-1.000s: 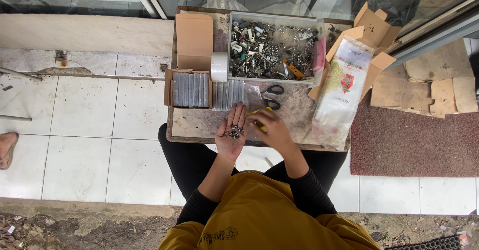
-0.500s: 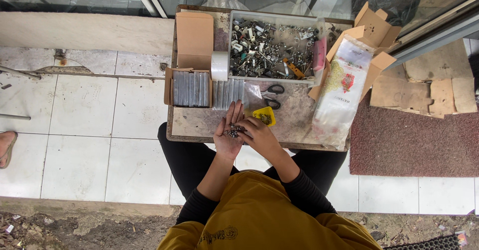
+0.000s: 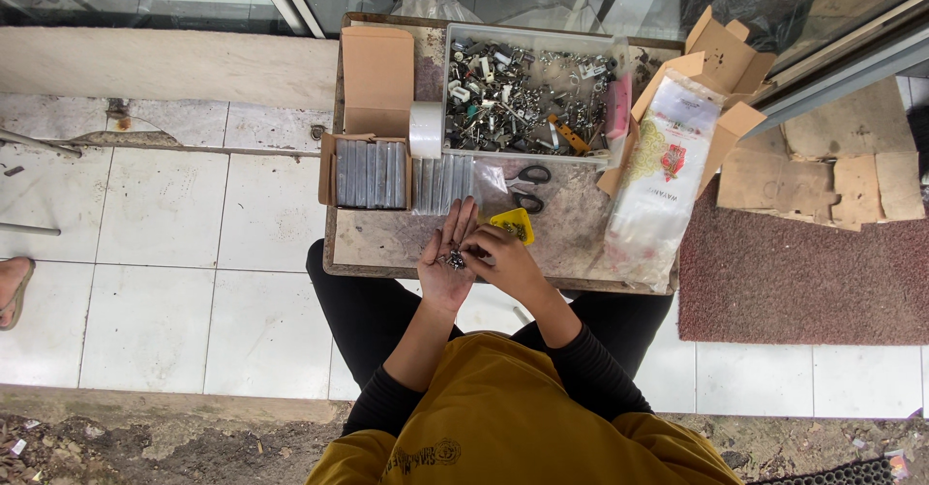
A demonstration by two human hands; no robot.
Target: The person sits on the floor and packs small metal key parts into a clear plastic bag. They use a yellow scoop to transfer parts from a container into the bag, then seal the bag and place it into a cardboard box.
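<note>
My left hand is held flat, palm up, over the near edge of a low stone-topped table, with a small heap of dark metal parts lying in the palm. My right hand reaches across to it, its fingertips pinching at those parts. A small yellow packet lies on the table just beyond my right hand. Black-handled scissors lie a little farther back.
A clear tray of mixed metal hardware fills the table's far side. A cardboard box of grey packs, a white tape roll, a large plastic bag and open cartons stand around. A red mat lies right.
My right hand has come back from the yellow packet to my left palm and now picks at the parts there. My left hand has stayed in place.
</note>
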